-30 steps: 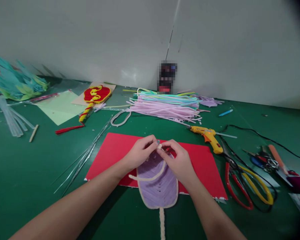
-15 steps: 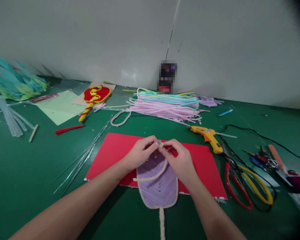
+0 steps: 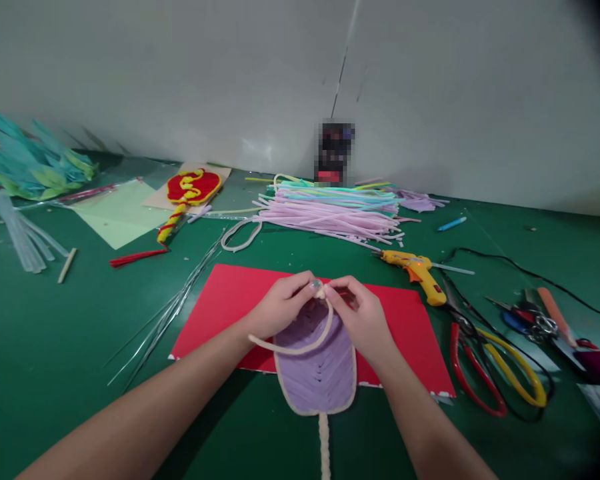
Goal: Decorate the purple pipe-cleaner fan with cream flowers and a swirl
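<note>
A purple fan shape (image 3: 315,373) made of pipe cleaners, edged in cream, lies over a red board (image 3: 230,300). Its twisted cream handle (image 3: 324,443) points toward me. At the fan's far end, my left hand (image 3: 287,303) pinches a small knot of cream pipe cleaner with thumb and fingers. My right hand (image 3: 357,310) pinches the same cream pipe cleaner (image 3: 300,348) from the other side. The loose end of that pipe cleaner curves across the fan to the left, reaching my left wrist. My fingers partly hide the fan's far edge.
Bundled pipe cleaners (image 3: 330,213) lie at the back, near a red and yellow fan (image 3: 195,188). On the right are a yellow glue gun (image 3: 415,270), pliers (image 3: 480,367) and a blue pen (image 3: 452,224). Thin wires (image 3: 180,300) and glue sticks (image 3: 23,233) lie left.
The loose end of the cream pipe cleaner has swung left and up, now reaching my left wrist. My right fingers have shifted slightly at the knot; the fan stays put.
</note>
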The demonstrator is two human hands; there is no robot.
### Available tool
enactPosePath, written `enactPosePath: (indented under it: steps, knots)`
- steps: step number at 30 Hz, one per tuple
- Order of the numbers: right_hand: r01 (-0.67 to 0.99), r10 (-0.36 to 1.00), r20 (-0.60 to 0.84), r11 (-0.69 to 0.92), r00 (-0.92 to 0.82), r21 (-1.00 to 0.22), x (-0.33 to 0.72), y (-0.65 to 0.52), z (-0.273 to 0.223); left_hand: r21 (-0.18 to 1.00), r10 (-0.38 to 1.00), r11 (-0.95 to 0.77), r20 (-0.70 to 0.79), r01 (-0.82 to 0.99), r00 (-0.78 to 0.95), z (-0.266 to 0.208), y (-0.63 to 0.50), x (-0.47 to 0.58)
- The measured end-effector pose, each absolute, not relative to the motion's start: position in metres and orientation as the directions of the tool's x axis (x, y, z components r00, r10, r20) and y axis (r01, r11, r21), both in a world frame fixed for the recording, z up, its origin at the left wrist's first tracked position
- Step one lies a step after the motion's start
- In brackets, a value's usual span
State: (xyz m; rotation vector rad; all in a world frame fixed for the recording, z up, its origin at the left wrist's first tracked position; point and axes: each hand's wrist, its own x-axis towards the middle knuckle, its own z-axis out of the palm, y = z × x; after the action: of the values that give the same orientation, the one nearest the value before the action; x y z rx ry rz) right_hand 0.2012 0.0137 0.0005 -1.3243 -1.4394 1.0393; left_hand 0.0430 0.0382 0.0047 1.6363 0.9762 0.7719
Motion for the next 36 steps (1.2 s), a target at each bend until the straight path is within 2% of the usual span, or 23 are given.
enactPosePath:
  steps: [19,29,36]
  knots:
    - [0.271,0.996,0.089,0.080,0.019,-0.959,0.2019,0.0133,0.0013,0.956,0.855,-0.211,0.080,0.203,0.512,0.0081,0.0380,0.0428]
    - [0.106,1.000,-0.022,-0.020,-0.022,-0.994,0.2035,0.0149,0.0003,0.924,0.855,-0.269,0.099,0.272,0.509,0.0054,0.0373,0.0450]
    - [0.054,0.997,-0.072,-0.070,-0.032,-0.996,0.2035,0.0163,0.0016,0.912,0.842,-0.286,0.092,0.295,0.532,0.0066,0.0366,0.0445]
